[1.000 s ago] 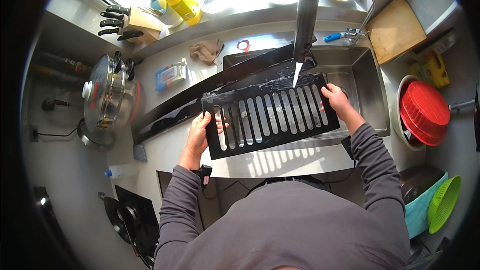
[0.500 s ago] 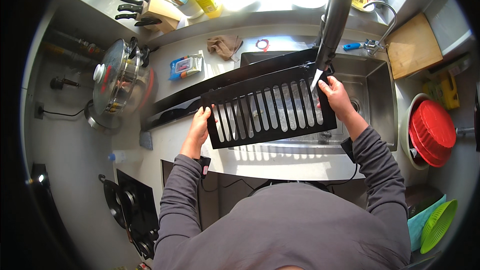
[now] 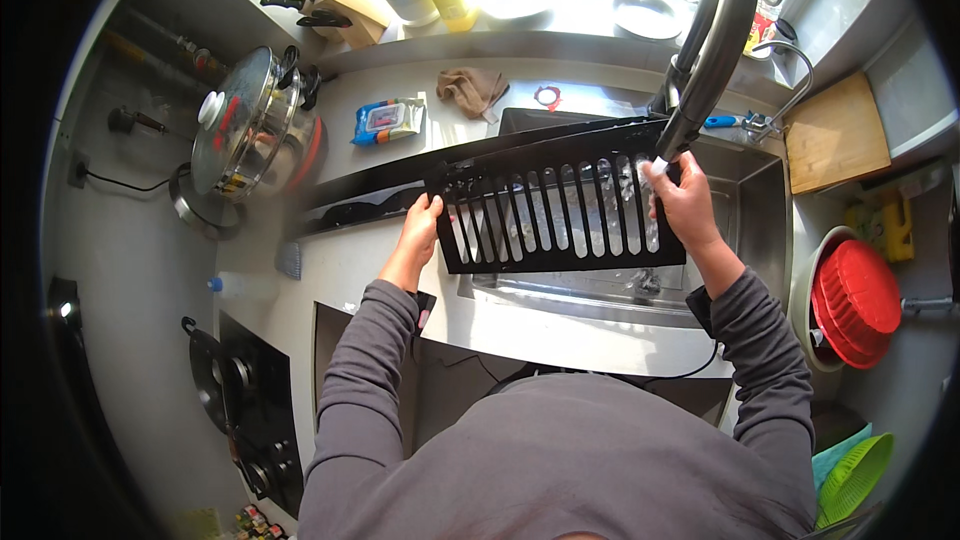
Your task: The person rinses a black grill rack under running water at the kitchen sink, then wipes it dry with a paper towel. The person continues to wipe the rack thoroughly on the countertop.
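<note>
A black slotted panel [image 3: 560, 258] is held tilted over the sink [image 3: 745, 175]. My left hand [image 3: 418, 230] is closed on its left end, thumb on the near face. At the right end my right hand [image 3: 690, 208] grips the panel's edge, close under the spout of the dark faucet [image 3: 715, 70]; its fingers are partly hidden. Water from the spout splashes over the right-hand slots and drips into the sink. A longer black trough-like piece [image 3: 365, 208] lies behind the panel, reaching from the counter over the sink.
At the back left are a brown cloth [image 3: 472, 92], a wipes pack [image 3: 388, 121], a knife block [image 3: 350, 5] and a steel steamer pot [image 3: 255, 130]. A cutting board [image 3: 835, 135] and red basin [image 3: 858, 302] stand right. A gas hob [image 3: 262, 400] is at the lower left.
The panel has shifted slightly and is more level, its right end now nearer the spout. Water splashes more widely over the right slots. The view has tilted a little.
</note>
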`<state>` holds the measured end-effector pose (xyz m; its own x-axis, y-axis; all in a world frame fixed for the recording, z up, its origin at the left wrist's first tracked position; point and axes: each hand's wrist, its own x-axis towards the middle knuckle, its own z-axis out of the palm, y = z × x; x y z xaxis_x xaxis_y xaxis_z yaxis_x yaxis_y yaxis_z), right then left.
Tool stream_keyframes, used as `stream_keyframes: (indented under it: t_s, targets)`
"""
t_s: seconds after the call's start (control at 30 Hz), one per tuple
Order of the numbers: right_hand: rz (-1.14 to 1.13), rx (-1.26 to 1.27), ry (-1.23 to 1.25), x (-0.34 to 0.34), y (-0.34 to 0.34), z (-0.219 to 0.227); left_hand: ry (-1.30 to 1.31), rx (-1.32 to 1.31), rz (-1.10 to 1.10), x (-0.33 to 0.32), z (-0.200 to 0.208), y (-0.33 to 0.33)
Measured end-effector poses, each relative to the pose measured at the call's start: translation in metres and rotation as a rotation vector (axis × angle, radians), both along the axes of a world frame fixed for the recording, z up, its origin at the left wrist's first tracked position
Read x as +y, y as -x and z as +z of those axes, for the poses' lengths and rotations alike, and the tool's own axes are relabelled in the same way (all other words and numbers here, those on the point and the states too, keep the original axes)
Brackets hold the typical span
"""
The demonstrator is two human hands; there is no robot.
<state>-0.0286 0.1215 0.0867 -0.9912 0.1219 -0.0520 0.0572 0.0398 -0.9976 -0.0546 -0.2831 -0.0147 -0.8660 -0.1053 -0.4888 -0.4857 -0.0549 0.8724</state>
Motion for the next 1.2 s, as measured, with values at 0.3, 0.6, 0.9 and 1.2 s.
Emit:
stream_keyframes:
  t_s: [0.3,0.6,0.9,1.2]
  targets:
    - [-0.101,-0.153,0.150,0.052,-0.021,0.019,0.091,0.166,-0.186,0.063,-0.001,0.020]
    - [-0.102,-0.175,0.151,0.103,-0.053,0.026,0.480,0.309,-0.320,0.134,-0.013,0.013]
    - [-0.151,-0.234,0.116,0.123,-0.069,0.021,0.654,0.457,-0.435,0.162,-0.013,-0.008]
    - [-0.174,-0.230,0.112,0.168,-0.092,0.038,0.792,0.739,-0.505,0.206,-0.008,-0.030]
